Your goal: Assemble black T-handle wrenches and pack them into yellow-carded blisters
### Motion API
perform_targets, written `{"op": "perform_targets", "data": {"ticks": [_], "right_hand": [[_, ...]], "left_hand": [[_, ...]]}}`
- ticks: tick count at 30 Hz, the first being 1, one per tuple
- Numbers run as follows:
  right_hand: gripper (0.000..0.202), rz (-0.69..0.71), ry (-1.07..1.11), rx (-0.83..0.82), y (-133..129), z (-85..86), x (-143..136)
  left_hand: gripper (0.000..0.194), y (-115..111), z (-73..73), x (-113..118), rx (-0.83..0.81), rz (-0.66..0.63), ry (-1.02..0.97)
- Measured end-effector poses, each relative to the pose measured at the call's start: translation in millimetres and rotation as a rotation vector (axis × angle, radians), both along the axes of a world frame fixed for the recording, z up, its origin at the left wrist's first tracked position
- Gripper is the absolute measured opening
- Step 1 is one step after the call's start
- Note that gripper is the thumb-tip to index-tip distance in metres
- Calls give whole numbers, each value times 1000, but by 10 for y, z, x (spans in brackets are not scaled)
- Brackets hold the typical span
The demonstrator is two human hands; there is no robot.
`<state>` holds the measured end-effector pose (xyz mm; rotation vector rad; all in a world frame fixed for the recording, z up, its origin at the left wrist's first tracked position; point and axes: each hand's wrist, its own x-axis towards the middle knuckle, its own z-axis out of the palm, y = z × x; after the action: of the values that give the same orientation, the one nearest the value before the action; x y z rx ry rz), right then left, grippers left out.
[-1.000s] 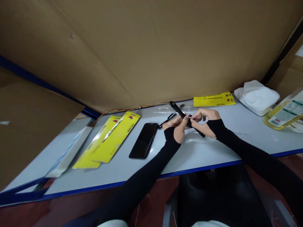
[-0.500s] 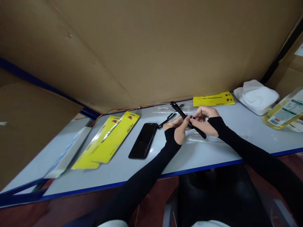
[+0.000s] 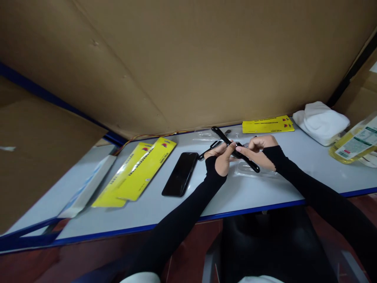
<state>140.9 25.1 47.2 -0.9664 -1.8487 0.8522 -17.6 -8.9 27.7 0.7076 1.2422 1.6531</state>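
Observation:
A long black spokeshave (image 3: 220, 135) slants across both hands, one handle up to the left and the other down to the right. My left hand (image 3: 222, 159) is closed around its middle, thumb on top. My right hand (image 3: 260, 151) is closed at the tool's centre, its thumb on the body and its fingers curled; what lies under those fingers is hidden. Behind my left hand, another black tool (image 3: 202, 155) of similar shape lies on the table, partly covered. Below the spokeshave rests a clear plastic blister shell (image 3: 246, 169).
A black phone (image 3: 180, 175) lies left of my hands. Yellow printed cards (image 3: 147, 169) are beside it, with more yellow cards (image 3: 268, 125) at the back. On the right are a white cloth bundle (image 3: 321, 122) and a bottle of yellow liquid (image 3: 350, 147). Cardboard walls (image 3: 206, 59) enclose the table.
The view has shifted slightly. My right fingers have moved a little right, off the spokeshave's far side, while the thumb stays at its centre. My left hand keeps its grip.

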Motion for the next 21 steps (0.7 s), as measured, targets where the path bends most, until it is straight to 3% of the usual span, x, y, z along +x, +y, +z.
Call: {"op": "perform_targets", "data": {"ticks": [3, 7, 9, 12, 13, 15, 20, 21], "right_hand": [[21, 30, -4, 144, -53, -4, -1], [54, 113, -121, 406, -26, -86, 21], [54, 122, -210, 537, 7, -127, 40], [20, -2, -254, 677, 28, -130, 71], [5, -50, -240, 697, 24, -114, 80], [10, -95, -195, 695, 3, -70, 94], [4, 46, -161, 673, -53, -21, 75], [11, 72, -154, 687, -62, -27, 62]], "left_hand": [[53, 20, 24, -40, -16, -18, -28], [51, 19, 53, -51, -3, -7, -43], [50, 14, 54, -40, 12, -5, -42], [51, 13, 43, -17, 4, 0, -58], [50, 13, 44, -10, -5, 9, -66], [49, 11, 59, -1, -15, 24, -79], [49, -1, 139, -14, -26, 15, -98], [49, -1, 147, -19, -26, 19, -97]]}}
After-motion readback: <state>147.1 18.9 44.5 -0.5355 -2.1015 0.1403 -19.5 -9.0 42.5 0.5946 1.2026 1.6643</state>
